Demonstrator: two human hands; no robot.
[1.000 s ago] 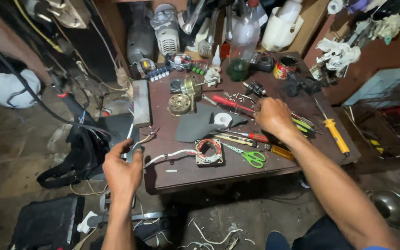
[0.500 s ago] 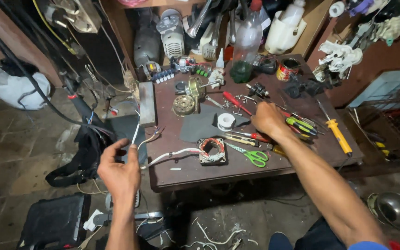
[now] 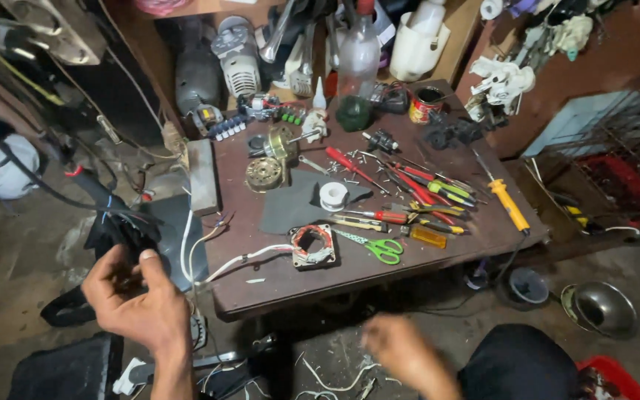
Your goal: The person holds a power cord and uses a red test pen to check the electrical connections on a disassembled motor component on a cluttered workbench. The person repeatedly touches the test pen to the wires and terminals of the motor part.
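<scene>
While the right hand point(image 3: 401, 352) is seen blurred at the near edge, below the table's front, its fingers cannot be told apart or together, and nothing can be made out in it. The left hand point(image 3: 138, 304) is held near left, off the table's left corner, with its fingers curled loosely inward and the thumb raised; whether anything is pinched there cannot be told. A white cable point(image 3: 242, 259) is laid from just beside that hand across the brown table point(image 3: 290, 285) to a motor stator point(image 3: 312, 244) with copper windings, near the front edge. Just right of the stator, green-handled scissors point(image 3: 379, 248) are laid. Farther back, a white tape roll point(image 3: 332, 195) is set on a grey mat point(image 3: 290, 207). To the right, a yellow-handled screwdriver point(image 3: 509, 206) is seen.
</scene>
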